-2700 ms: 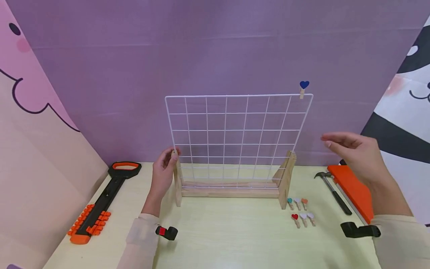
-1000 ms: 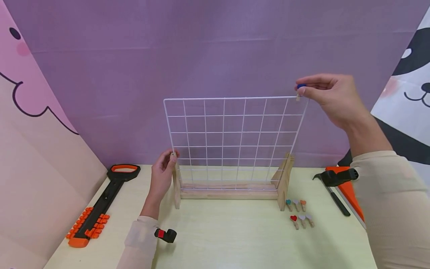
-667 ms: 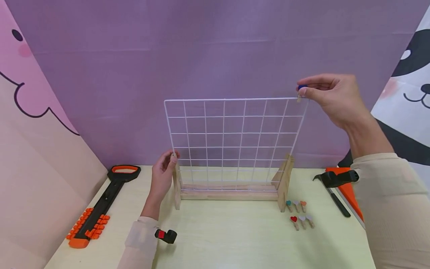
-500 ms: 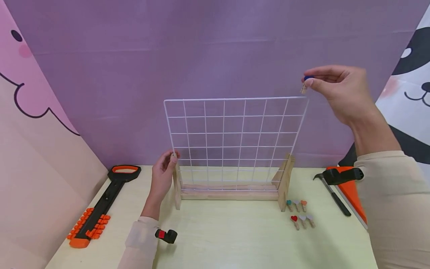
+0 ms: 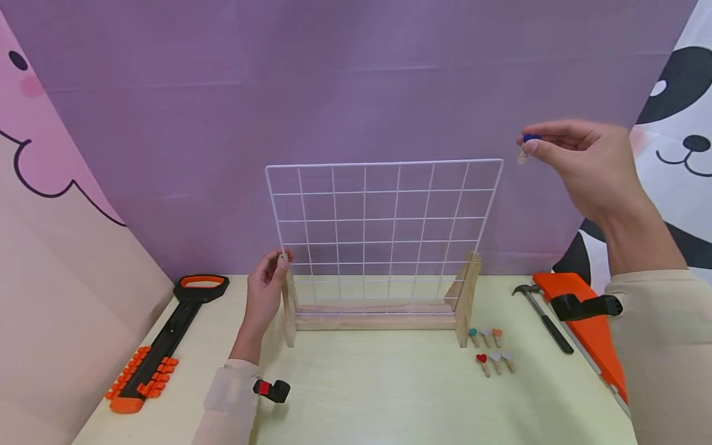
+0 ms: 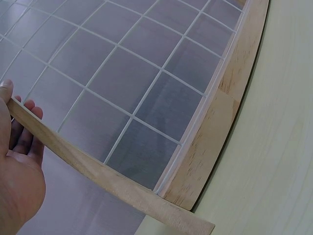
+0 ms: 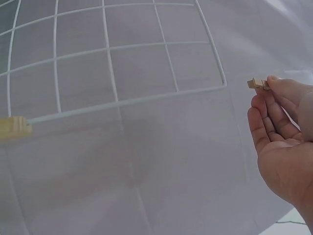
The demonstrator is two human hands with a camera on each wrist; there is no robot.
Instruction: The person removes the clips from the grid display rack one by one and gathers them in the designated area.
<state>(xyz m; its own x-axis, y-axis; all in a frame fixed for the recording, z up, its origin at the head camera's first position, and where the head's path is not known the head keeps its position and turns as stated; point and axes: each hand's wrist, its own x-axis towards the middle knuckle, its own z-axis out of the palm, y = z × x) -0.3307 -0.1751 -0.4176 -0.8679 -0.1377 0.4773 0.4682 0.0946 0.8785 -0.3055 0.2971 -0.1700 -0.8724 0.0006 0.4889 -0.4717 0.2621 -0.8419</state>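
Note:
A white wire grid [image 5: 384, 219] stands upright in a wooden stand [image 5: 375, 321] on the table. My left hand [image 5: 264, 293] holds the top of the stand's left upright; in the left wrist view the thumb lies on one side of that wooden piece [image 6: 93, 166] and the fingers on the other. To the right of the grid's top corner, my right hand [image 5: 595, 164] pinches a small wooden clothespin [image 5: 523, 154] topped with a blue heart. The right wrist view shows this clothespin [image 7: 257, 83] between thumb and fingertips, apart from the grid.
Several heart clothespins [image 5: 489, 352] lie in two rows right of the stand. Beyond them are a claw hammer [image 5: 542, 315] and an orange-handled tool [image 5: 584, 321], partly behind the right sleeve. A black-and-orange saw-like tool [image 5: 172, 334] with orange pieces lies on the left.
My right hand rose to the grid's top edge, pinched the blue-heart clothespin there, pulled it off and carried it right. The left hand stayed on the stand; the view shifted slightly.

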